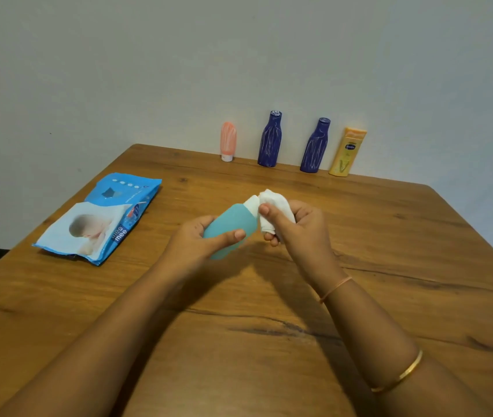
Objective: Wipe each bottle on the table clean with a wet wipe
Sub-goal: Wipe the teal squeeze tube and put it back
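My left hand (200, 239) grips a teal bottle (231, 222) held tilted above the table, its white cap end pointing up and right. My right hand (296, 224) pinches a bunched white wet wipe (272, 206) against the bottle's cap end. Along the far edge by the wall stand a pink tube (228, 141) on its white cap, two dark blue bottles (270, 139) (315, 145) and a yellow lotion bottle (347, 152).
A blue pack of wet wipes (101, 218) lies flat at the left side of the wooden table (254, 326). A white wall rises right behind the row of bottles. The table's left edge drops off near the pack.
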### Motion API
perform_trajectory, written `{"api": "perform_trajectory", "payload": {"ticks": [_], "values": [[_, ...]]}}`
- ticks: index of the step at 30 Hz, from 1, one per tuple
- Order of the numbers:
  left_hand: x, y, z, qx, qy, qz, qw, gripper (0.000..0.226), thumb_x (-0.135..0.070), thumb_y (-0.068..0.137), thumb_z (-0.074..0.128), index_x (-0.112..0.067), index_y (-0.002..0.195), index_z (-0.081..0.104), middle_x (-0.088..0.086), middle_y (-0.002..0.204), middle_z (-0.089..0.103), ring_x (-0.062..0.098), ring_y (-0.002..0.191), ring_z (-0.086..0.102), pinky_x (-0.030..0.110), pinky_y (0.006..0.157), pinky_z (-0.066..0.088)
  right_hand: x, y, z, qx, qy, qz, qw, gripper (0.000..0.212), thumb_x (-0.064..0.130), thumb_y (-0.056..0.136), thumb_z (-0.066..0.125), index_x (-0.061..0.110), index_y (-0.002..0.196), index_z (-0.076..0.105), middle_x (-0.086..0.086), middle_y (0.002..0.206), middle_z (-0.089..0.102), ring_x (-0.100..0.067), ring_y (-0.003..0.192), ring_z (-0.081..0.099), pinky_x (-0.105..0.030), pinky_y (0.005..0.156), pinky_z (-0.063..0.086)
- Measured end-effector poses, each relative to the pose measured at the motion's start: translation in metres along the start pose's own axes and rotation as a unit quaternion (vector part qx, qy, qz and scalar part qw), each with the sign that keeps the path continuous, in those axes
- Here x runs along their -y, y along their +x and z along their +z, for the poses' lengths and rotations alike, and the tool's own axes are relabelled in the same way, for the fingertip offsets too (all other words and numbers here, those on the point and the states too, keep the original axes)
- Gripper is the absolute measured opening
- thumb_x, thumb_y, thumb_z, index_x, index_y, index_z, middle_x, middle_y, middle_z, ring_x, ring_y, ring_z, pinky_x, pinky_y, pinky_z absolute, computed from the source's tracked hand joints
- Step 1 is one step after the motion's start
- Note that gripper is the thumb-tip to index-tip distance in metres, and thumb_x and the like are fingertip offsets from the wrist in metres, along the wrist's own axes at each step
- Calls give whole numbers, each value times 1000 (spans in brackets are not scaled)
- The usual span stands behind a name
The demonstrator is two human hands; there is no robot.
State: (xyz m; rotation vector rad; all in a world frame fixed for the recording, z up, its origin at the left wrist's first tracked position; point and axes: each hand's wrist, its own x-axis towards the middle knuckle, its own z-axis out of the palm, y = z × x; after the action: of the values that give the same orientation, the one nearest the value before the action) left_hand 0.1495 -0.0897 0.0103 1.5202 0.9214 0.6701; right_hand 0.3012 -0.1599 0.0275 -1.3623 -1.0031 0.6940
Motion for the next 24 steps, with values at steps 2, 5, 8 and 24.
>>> {"api": "perform_trajectory", "payload": {"ticks": [2, 5, 8, 24], "values": [[6, -3, 7, 42, -109, -63, 991, 41, -39, 68, 75, -16, 102, 67, 16, 101, 69, 21, 83, 64, 35, 75, 49, 4, 3, 2, -25, 28, 42, 998, 12, 20, 86, 63, 12, 93, 66, -6, 67, 65, -4, 46, 55, -17, 46, 45], [7, -1, 14, 9, -238, -114, 964, 21, -27, 82, 63, -17, 100, 62, 8, 95, 67, 17, 83, 61, 30, 77, 48, 11, 8, 2, -64, 138, 134, 979, 8, 24, 88, 61, 17, 86, 63, -2, 64, 62, -5, 49, 53, -21, 54, 45], [6, 6, 9, -50, -402, -180, 896, 33, -16, 84, 63, -10, 114, 53, 13, 109, 63, 22, 97, 61, 33, 84, 50, 10, 6, 0, -62, 156, 150, 974, 13, 27, 93, 53, 21, 85, 61, -5, 78, 63, -14, 67, 56, -30, 67, 47], [1, 11, 10, -49, -569, -209, 794, 66, -9, 64, 71, -4, 127, 51, 18, 105, 67, 25, 78, 71, 31, 51, 57, -17, -13, 34, -34, -286, -290, 913, 20, 4, 82, 61, 6, 101, 68, -3, 90, 56, -3, 79, 48, -8, 68, 41]]}}
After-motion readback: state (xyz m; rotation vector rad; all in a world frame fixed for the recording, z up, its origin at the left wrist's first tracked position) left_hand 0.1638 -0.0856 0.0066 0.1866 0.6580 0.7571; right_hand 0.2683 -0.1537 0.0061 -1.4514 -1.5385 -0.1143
